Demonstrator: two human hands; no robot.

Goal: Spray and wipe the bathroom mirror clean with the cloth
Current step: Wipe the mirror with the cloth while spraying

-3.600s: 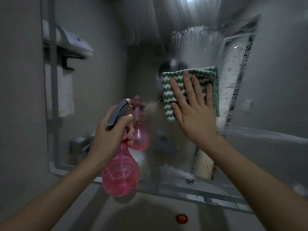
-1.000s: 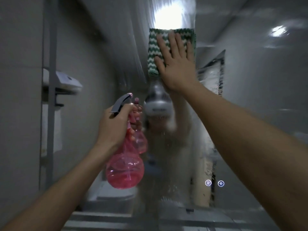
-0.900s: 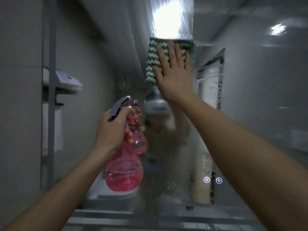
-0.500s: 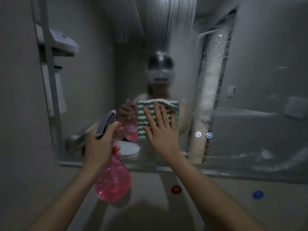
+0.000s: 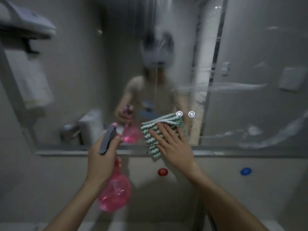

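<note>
Fingers of the right hand (image 5: 173, 145) lie straight and flat on the green and white cloth (image 5: 162, 130), pressing it against the lower part of the mirror (image 5: 250, 97). The bottom corner of the cloth hangs over the lower edge of the mirror. Just left of it, the left hand (image 5: 101, 162) grips the neck of the pink spray bottle (image 5: 115, 192), near the grey trigger head. The bottle is held in front of the wall below the mirror. White wet streaks cross the glass at the right. Two small lit icons (image 5: 185, 114) shine just above the cloth. A red dot (image 5: 162, 172) and a blue dot (image 5: 246, 171) sit on the wall below.
</note>
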